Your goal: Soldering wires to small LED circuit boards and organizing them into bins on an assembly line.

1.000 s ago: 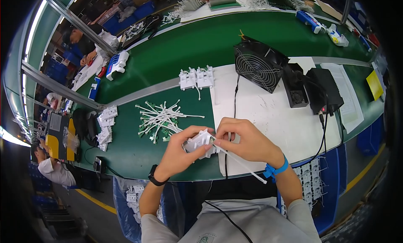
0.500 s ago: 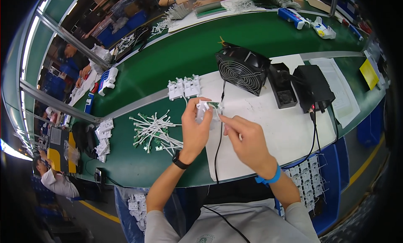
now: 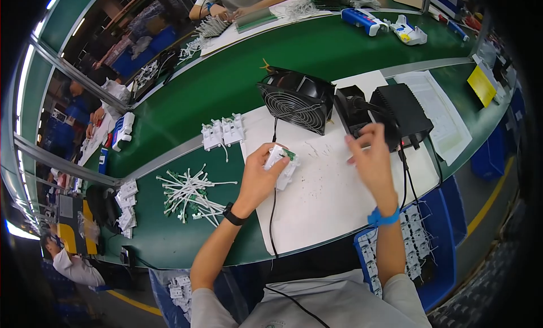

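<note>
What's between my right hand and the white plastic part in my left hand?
In the head view, only the speckled white sheet shows between your right hand and the white plastic part.

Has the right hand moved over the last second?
Yes, rightward: against the black fan, the right hand went from its near side to past its right edge.

Factory workshop; green workbench (image 3: 164, 243), bin (image 3: 445, 266)

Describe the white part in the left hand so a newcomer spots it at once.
Find the large white sheet on the green bench. Over its left side, the left hand grips a white part with a green piece showing at its top. Unlike the white pair lying to its upper left, this one is held.
</note>
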The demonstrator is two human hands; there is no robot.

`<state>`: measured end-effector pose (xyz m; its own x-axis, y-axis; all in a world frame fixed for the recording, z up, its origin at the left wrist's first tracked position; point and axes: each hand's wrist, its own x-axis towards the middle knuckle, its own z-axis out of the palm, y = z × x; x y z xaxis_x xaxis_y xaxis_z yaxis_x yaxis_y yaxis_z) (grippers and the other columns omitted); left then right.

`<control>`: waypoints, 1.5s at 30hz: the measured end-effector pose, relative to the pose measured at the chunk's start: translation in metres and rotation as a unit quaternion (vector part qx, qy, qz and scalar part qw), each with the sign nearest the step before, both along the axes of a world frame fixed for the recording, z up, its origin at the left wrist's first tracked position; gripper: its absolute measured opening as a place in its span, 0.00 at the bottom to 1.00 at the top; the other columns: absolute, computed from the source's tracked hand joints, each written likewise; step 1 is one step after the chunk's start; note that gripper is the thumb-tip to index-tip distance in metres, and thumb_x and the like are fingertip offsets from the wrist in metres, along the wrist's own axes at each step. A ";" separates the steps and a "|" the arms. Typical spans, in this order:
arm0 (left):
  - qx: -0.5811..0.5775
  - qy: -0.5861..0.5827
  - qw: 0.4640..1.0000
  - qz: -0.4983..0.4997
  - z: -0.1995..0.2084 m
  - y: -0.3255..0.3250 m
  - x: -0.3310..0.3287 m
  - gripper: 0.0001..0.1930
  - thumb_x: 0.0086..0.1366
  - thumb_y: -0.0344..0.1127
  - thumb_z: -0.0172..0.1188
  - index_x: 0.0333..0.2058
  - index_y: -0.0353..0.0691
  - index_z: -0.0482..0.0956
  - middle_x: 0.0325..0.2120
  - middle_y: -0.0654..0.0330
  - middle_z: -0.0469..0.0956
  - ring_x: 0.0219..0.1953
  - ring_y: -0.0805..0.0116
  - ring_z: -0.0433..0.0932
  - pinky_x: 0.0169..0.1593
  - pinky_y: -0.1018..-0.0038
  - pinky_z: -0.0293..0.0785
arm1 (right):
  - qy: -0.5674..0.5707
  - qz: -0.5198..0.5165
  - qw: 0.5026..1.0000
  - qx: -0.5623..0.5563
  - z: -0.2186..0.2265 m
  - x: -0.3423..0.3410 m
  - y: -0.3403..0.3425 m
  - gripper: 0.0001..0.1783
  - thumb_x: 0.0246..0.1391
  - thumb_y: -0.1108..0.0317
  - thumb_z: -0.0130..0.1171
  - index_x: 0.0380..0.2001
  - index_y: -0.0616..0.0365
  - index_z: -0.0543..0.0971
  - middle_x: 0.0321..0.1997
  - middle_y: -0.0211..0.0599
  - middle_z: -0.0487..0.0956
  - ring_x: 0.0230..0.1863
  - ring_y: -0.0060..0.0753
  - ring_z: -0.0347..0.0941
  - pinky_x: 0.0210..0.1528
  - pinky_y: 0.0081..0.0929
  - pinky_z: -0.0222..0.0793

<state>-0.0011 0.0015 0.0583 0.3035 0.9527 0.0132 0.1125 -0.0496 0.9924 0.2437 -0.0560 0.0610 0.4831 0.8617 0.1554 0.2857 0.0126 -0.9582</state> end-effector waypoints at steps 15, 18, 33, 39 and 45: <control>-0.049 0.087 0.986 -0.133 -0.018 0.009 0.032 0.20 0.63 0.31 0.68 0.50 0.30 0.75 0.40 0.49 0.84 0.40 0.65 0.82 0.48 0.73 0.76 | -0.201 -0.123 0.962 0.138 -0.017 0.033 0.051 0.07 0.67 0.71 0.57 0.43 0.63 0.80 0.25 0.39 0.80 0.25 0.28 0.75 0.30 0.25 0.69; -0.010 0.093 0.988 -0.125 -0.032 0.017 0.035 0.23 0.62 0.33 0.69 0.52 0.32 0.72 0.39 0.47 0.84 0.43 0.66 0.82 0.48 0.72 0.75 | -0.176 -0.108 0.965 0.160 -0.028 0.027 0.057 0.07 0.68 0.72 0.57 0.44 0.64 0.79 0.26 0.42 0.80 0.25 0.30 0.76 0.31 0.25 0.70; 0.188 0.223 0.950 -0.113 -0.029 0.023 0.028 0.19 0.62 0.37 0.67 0.50 0.35 0.82 0.44 0.51 0.76 0.50 0.52 0.74 0.56 0.64 0.70 | -0.182 -0.146 0.959 0.163 -0.036 0.022 0.057 0.07 0.64 0.69 0.64 0.40 0.58 0.77 0.24 0.29 0.76 0.23 0.19 0.68 0.26 0.20 0.65; 0.175 0.224 0.953 -0.108 -0.028 0.024 0.026 0.19 0.63 0.37 0.67 0.51 0.34 0.82 0.44 0.52 0.77 0.50 0.53 0.74 0.57 0.65 0.70 | -0.161 -0.133 0.965 0.160 -0.038 0.020 0.059 0.07 0.66 0.71 0.61 0.43 0.61 0.75 0.27 0.26 0.72 0.26 0.14 0.64 0.28 0.16 0.61; 0.220 0.208 0.948 -0.102 -0.038 0.027 0.021 0.21 0.63 0.37 0.67 0.53 0.32 0.81 0.48 0.51 0.76 0.51 0.53 0.72 0.57 0.65 0.70 | -0.138 -0.221 0.927 0.269 -0.025 0.022 0.040 0.08 0.62 0.73 0.64 0.41 0.59 0.75 0.36 0.33 0.74 0.37 0.21 0.73 0.36 0.19 0.70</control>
<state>0.0204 0.0285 0.0205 0.5470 0.8036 0.2346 0.4328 -0.5114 0.7424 0.2660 -0.0161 0.0356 0.6478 0.3511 0.6761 0.6105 0.2915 -0.7364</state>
